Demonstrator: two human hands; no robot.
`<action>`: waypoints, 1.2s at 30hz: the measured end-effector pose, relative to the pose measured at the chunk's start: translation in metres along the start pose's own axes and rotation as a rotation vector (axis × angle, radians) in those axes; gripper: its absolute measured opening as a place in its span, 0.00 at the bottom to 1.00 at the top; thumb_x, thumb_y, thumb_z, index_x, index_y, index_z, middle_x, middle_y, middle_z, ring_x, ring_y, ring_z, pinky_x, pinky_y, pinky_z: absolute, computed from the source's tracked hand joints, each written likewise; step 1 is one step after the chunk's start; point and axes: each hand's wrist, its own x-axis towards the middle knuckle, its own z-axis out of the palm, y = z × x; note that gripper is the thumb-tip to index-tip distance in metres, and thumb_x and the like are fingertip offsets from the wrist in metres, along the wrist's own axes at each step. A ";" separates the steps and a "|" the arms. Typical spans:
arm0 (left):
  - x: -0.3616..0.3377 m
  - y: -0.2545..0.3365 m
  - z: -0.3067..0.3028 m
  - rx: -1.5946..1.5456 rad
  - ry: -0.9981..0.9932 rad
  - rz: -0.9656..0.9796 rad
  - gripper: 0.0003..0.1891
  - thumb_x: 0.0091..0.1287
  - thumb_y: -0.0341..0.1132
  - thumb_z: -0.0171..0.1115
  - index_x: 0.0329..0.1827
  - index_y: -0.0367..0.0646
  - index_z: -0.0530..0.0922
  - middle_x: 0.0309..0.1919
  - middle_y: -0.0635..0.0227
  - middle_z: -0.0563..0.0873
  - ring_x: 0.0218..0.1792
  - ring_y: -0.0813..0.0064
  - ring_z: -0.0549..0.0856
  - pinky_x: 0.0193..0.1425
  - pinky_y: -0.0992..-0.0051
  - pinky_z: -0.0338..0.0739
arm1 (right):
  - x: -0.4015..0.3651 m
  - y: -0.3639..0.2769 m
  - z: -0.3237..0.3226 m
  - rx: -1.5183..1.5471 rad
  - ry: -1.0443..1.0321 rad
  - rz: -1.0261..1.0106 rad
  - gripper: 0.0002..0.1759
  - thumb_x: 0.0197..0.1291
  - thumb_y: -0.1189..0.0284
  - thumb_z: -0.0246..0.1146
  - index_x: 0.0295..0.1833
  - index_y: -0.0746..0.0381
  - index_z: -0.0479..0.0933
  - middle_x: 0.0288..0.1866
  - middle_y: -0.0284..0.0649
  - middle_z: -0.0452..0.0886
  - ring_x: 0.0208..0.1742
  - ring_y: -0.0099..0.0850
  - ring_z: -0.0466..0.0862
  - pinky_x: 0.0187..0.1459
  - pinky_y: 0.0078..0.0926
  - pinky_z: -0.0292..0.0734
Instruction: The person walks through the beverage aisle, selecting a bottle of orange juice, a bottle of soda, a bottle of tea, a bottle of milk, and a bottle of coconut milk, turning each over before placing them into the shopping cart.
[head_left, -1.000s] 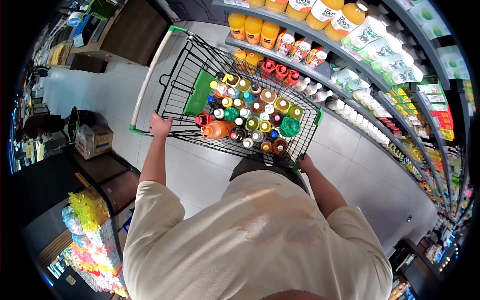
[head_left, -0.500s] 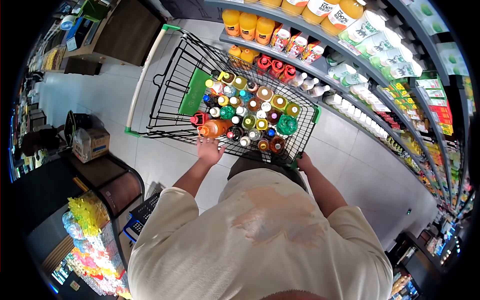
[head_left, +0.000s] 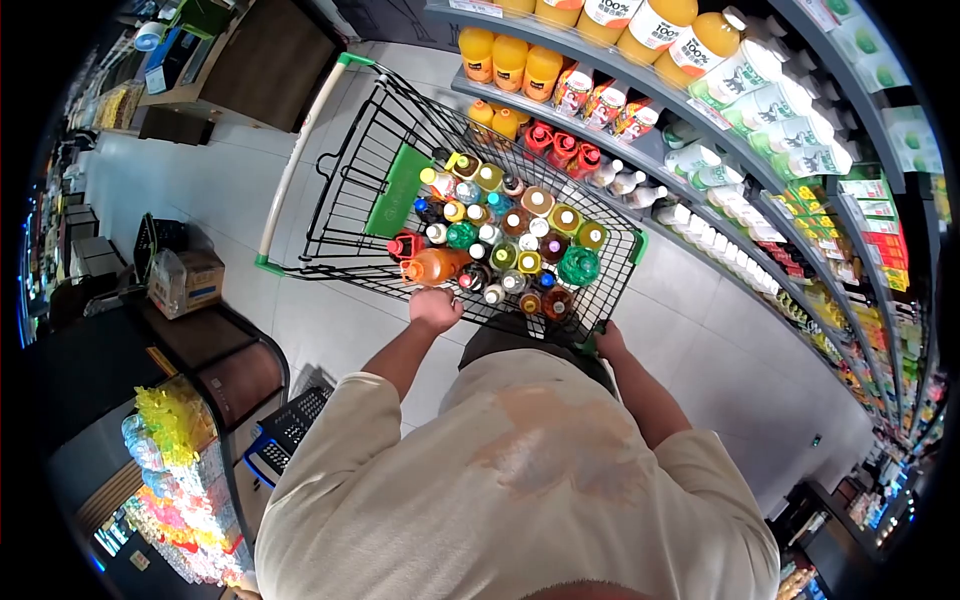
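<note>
A wire shopping cart (head_left: 335, 215) with green corners stands in front of me, holding several upright bottles of many colours. My left hand (head_left: 436, 308) is closed on the cart's near side rim, just below an orange bottle (head_left: 438, 266) that lies tilted beside a red-capped one (head_left: 404, 246). At the cart's near right corner, my right hand (head_left: 606, 340) is wrapped round the rim, its fingers partly hidden. A green bottle (head_left: 579, 266) stands inside near that end.
Shelves (head_left: 560, 112) of juice and milk bottles run along the far side and right. At left are a cardboard box (head_left: 190, 283), a dark counter (head_left: 240, 385), a black basket (head_left: 290, 425) and a wooden cabinet (head_left: 262, 65).
My left hand has gone from spread fingers to closed on the cart's rim. The cart has shifted slightly right in view. My right hand stays at its corner.
</note>
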 end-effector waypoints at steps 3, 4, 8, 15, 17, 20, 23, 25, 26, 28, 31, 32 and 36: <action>0.001 0.000 0.000 0.028 -0.010 -0.001 0.18 0.63 0.49 0.54 0.37 0.48 0.87 0.37 0.60 0.89 0.43 0.59 0.87 0.52 0.57 0.78 | 0.002 0.006 0.002 -0.009 0.020 -0.050 0.22 0.63 0.69 0.63 0.60 0.66 0.70 0.46 0.53 0.83 0.36 0.46 0.88 0.25 0.40 0.84; 0.001 0.001 -0.001 0.035 -0.025 -0.002 0.18 0.62 0.49 0.53 0.36 0.47 0.87 0.36 0.60 0.89 0.43 0.58 0.87 0.52 0.57 0.78 | 0.001 0.005 0.003 -0.025 0.033 -0.042 0.22 0.63 0.69 0.63 0.60 0.66 0.70 0.46 0.53 0.83 0.37 0.47 0.88 0.27 0.41 0.84; 0.002 0.001 0.001 0.050 -0.016 -0.021 0.19 0.61 0.50 0.53 0.36 0.47 0.88 0.37 0.59 0.89 0.43 0.59 0.87 0.52 0.56 0.77 | 0.001 0.010 0.007 -0.110 0.143 -0.169 0.21 0.62 0.68 0.64 0.58 0.66 0.72 0.47 0.54 0.83 0.41 0.49 0.87 0.31 0.44 0.85; 0.003 0.006 -0.007 0.079 -0.105 -0.054 0.21 0.61 0.52 0.54 0.39 0.47 0.88 0.40 0.62 0.90 0.47 0.62 0.87 0.55 0.60 0.76 | 0.000 0.004 0.002 -0.033 0.073 -0.068 0.22 0.62 0.68 0.65 0.58 0.65 0.73 0.46 0.53 0.84 0.38 0.47 0.88 0.30 0.40 0.85; 0.003 0.007 -0.007 0.073 -0.117 -0.059 0.20 0.62 0.52 0.53 0.39 0.48 0.88 0.41 0.62 0.90 0.47 0.63 0.87 0.55 0.60 0.76 | 0.000 0.006 0.002 0.014 0.036 -0.067 0.23 0.62 0.67 0.65 0.59 0.65 0.72 0.46 0.53 0.84 0.36 0.45 0.88 0.29 0.40 0.85; 0.003 0.006 -0.007 0.072 -0.126 -0.055 0.20 0.62 0.52 0.53 0.40 0.48 0.87 0.41 0.62 0.90 0.47 0.62 0.87 0.55 0.59 0.76 | 0.002 0.003 -0.004 -0.008 -0.039 -0.042 0.24 0.62 0.67 0.65 0.61 0.64 0.71 0.46 0.52 0.84 0.35 0.44 0.88 0.28 0.40 0.85; 0.004 0.006 -0.008 0.098 -0.158 -0.044 0.22 0.63 0.53 0.52 0.44 0.49 0.87 0.43 0.62 0.90 0.50 0.63 0.87 0.61 0.59 0.72 | -0.004 -0.020 -0.023 -0.060 -0.145 0.025 0.26 0.62 0.67 0.66 0.62 0.66 0.71 0.46 0.52 0.84 0.36 0.43 0.88 0.27 0.40 0.84; 0.008 0.006 -0.011 0.114 -0.233 -0.031 0.23 0.65 0.54 0.51 0.47 0.50 0.87 0.46 0.62 0.90 0.53 0.63 0.86 0.67 0.58 0.66 | -0.021 -0.046 -0.042 -0.053 -0.179 0.047 0.28 0.61 0.65 0.67 0.63 0.67 0.71 0.47 0.53 0.84 0.39 0.45 0.89 0.30 0.41 0.85; 0.008 0.006 -0.010 0.106 -0.226 -0.035 0.23 0.65 0.54 0.51 0.47 0.50 0.87 0.46 0.62 0.90 0.53 0.63 0.86 0.67 0.58 0.66 | -0.026 -0.052 -0.046 -0.168 -0.126 -0.009 0.26 0.60 0.64 0.65 0.59 0.69 0.72 0.50 0.55 0.84 0.46 0.49 0.87 0.43 0.43 0.83; 0.009 0.003 -0.006 0.097 -0.221 -0.033 0.21 0.63 0.52 0.52 0.46 0.50 0.87 0.46 0.60 0.89 0.54 0.61 0.85 0.64 0.57 0.70 | -0.034 -0.070 -0.054 -0.297 -0.073 -0.071 0.26 0.60 0.62 0.63 0.56 0.71 0.74 0.52 0.58 0.84 0.54 0.53 0.85 0.55 0.45 0.80; 0.007 0.005 -0.019 0.109 -0.261 -0.039 0.23 0.63 0.55 0.52 0.46 0.51 0.88 0.47 0.61 0.89 0.55 0.61 0.85 0.65 0.59 0.70 | -0.054 -0.108 -0.067 -0.519 0.026 -0.001 0.22 0.61 0.59 0.59 0.51 0.66 0.76 0.49 0.52 0.86 0.51 0.49 0.87 0.50 0.48 0.82; 0.007 0.005 -0.022 0.120 -0.285 -0.038 0.23 0.63 0.55 0.52 0.46 0.51 0.88 0.47 0.62 0.89 0.55 0.62 0.85 0.65 0.59 0.70 | -0.064 -0.126 -0.073 -0.540 0.019 -0.005 0.22 0.61 0.59 0.59 0.51 0.66 0.76 0.49 0.52 0.86 0.51 0.49 0.87 0.50 0.48 0.82; 0.010 -0.002 -0.014 0.088 -0.259 -0.034 0.23 0.62 0.55 0.52 0.43 0.49 0.89 0.43 0.63 0.90 0.51 0.63 0.86 0.61 0.62 0.73 | -0.091 -0.212 -0.084 -0.553 -0.161 -0.339 0.21 0.60 0.60 0.60 0.57 0.57 0.77 0.47 0.46 0.87 0.49 0.46 0.86 0.49 0.46 0.81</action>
